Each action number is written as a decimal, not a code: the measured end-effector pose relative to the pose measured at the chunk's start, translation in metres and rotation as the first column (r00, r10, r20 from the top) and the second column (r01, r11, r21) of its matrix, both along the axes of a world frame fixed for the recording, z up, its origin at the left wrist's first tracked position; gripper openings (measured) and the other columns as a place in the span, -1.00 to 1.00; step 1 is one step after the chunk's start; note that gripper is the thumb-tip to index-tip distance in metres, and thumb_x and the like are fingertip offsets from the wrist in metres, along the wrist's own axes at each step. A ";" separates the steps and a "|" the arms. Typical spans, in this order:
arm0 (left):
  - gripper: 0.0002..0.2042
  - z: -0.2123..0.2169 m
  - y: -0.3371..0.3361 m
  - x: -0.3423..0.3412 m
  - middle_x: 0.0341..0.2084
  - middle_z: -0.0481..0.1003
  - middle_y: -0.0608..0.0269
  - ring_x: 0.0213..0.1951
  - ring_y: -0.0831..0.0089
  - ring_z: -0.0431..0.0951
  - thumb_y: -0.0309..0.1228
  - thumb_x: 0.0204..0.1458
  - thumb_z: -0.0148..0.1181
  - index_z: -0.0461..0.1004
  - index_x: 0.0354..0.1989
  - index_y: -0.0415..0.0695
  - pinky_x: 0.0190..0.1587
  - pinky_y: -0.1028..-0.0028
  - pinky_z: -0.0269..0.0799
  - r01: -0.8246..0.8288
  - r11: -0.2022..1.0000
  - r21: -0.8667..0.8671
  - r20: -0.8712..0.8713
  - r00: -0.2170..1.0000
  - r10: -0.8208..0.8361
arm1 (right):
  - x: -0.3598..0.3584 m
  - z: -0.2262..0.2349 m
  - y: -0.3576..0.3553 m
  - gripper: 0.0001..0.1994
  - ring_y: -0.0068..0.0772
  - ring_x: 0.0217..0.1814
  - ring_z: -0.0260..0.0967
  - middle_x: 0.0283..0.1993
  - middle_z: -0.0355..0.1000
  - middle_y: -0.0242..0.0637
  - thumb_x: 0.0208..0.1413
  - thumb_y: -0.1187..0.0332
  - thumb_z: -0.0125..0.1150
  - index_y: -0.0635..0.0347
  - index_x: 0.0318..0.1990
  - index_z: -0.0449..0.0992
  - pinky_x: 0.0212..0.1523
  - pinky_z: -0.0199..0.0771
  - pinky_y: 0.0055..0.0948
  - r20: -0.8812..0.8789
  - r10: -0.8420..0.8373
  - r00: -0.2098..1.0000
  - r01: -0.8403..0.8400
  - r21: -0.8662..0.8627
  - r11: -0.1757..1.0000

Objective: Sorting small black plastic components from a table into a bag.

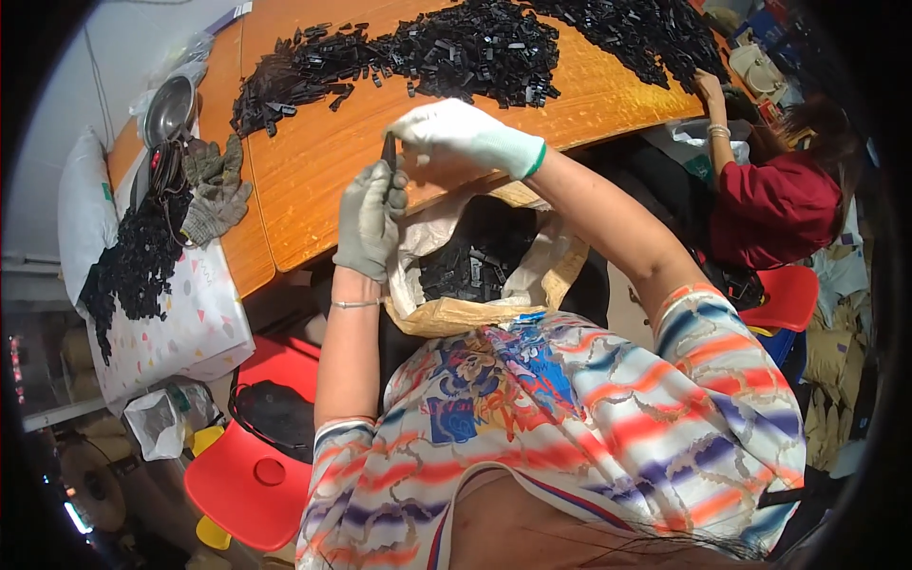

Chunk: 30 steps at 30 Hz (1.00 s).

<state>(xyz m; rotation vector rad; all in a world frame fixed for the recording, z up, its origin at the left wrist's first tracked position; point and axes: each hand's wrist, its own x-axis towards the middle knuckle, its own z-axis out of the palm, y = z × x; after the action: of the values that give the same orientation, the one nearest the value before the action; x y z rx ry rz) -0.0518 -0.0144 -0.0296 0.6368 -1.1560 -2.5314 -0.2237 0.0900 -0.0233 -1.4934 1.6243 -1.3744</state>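
My left hand (366, 220), in a grey glove, is closed round the lower end of a small, dark, narrow plastic piece (389, 150) and holds it upright. My right hand (464, 138), in a white glove with a green cuff, bends over the top of that piece, its fingers curled together at the upper end. Both hands are above the near edge of the orange wooden table (323, 198). Below them, on my lap, an open sack (432, 315) with a pale lining holds many black plastic pieces (464, 274).
Heaps of black pieces (475, 52) cover the table's far part. At left are a metal bowl (169, 112), spare gloves (215, 190) and more black pieces (142, 256) on a patterned cover. A red chair (249, 489) stands lower left. A co-worker in red (774, 209) sits at right.
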 end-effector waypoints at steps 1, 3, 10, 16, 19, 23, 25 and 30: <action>-0.88 0.001 0.005 -0.002 -0.52 0.40 0.31 -0.64 0.70 0.27 -0.37 0.24 -0.01 0.33 -0.29 -0.14 -0.65 0.72 0.14 -0.022 1.000 -0.004 0.007 1.000 0.022 | 0.001 0.002 0.001 -0.72 -0.48 -0.45 0.41 -0.30 0.46 -0.34 -0.01 0.32 0.30 0.18 -0.13 0.49 -0.41 0.45 -0.52 0.114 0.051 0.992 -0.056 0.040 0.998; -0.89 0.007 0.007 0.004 -0.52 0.39 0.31 -0.63 0.71 0.25 -0.37 0.24 -0.01 0.33 -0.28 -0.14 -0.62 0.75 0.14 0.015 1.000 0.006 -0.003 1.000 -0.015 | 0.019 0.010 0.006 -0.62 -0.67 -0.49 0.20 -0.32 0.41 -0.46 0.08 0.21 0.25 0.25 -0.02 0.48 -0.40 0.28 -0.67 0.520 -0.027 0.854 -0.084 0.190 0.978; -0.87 0.008 0.005 0.006 -0.49 0.34 0.34 -0.63 0.73 0.18 -0.33 0.26 -0.05 0.32 -0.26 -0.12 -0.61 0.77 0.09 0.065 0.998 0.026 -0.047 0.997 -0.064 | 0.026 0.045 0.014 -0.67 -0.70 -0.46 0.20 -0.43 0.40 -0.50 0.16 0.21 0.10 0.23 -0.04 0.53 -0.42 0.23 -0.67 0.376 -0.104 0.921 0.017 0.226 0.974; -0.84 -0.009 0.026 0.024 -0.52 0.31 0.39 -0.63 0.73 0.14 -0.28 0.26 -0.05 0.32 -0.29 -0.08 -0.60 0.74 0.05 0.110 0.987 0.118 -0.049 0.993 -0.105 | 0.045 0.019 0.011 -0.79 -0.70 -0.49 0.33 -0.53 0.46 -0.43 0.03 0.25 0.23 0.23 -0.44 0.56 -0.47 0.35 -0.61 0.162 -0.170 0.972 0.141 0.176 0.974; -0.79 -0.037 0.041 0.049 -0.54 0.34 0.41 -0.63 0.74 0.19 -0.23 0.26 -0.06 0.36 -0.26 -0.11 -0.61 0.73 0.07 0.103 0.990 0.093 0.042 0.993 -0.108 | 0.052 0.006 0.011 -0.80 -0.63 -0.50 0.37 -0.54 0.49 -0.35 0.02 0.29 0.20 0.26 -0.47 0.54 -0.45 0.41 -0.53 0.000 -0.041 0.999 0.037 0.434 0.900; -0.83 -0.041 0.059 0.058 -0.56 0.41 0.34 -0.58 0.67 0.33 -0.37 0.23 -0.06 0.40 -0.15 -0.19 -0.55 0.64 0.25 0.132 0.962 -0.240 0.289 0.955 -0.059 | 0.017 0.007 -0.006 -0.87 -0.36 -0.49 0.43 -0.55 0.46 -0.28 0.02 0.31 0.19 0.12 -0.46 0.55 -0.42 0.42 -0.41 -0.728 0.342 0.594 -0.385 0.116 0.916; -0.79 -0.036 0.057 0.062 -0.48 0.48 0.18 -0.46 0.41 0.51 -0.39 0.14 0.03 0.47 -0.08 -0.11 -0.39 0.42 0.44 0.311 0.623 -0.718 0.383 0.924 -0.019 | -0.017 -0.012 -0.018 -0.81 -0.15 -0.46 0.43 -0.51 0.44 -0.10 0.04 0.24 0.15 0.16 -0.44 0.56 -0.42 0.40 -0.30 -0.472 0.070 0.879 -0.034 0.085 0.996; -0.71 -0.014 0.039 0.060 -0.27 0.50 0.13 -0.27 0.07 0.53 -0.30 0.07 0.09 0.47 -0.01 0.07 -0.19 0.18 0.45 0.231 0.036 -0.972 0.233 0.950 0.207 | -0.053 0.005 -0.073 -0.73 0.00 -0.30 0.52 -0.38 0.52 -0.01 0.03 0.16 0.13 0.20 -0.38 0.57 -0.30 0.47 -0.14 -0.835 -0.254 0.488 0.583 0.096 0.807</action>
<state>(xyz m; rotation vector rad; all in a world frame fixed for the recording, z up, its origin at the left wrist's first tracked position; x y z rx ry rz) 0.0080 0.0250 -0.0439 0.5381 -2.5815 -0.8586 -0.2763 0.0167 -0.0187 -1.6070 2.8082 -0.4555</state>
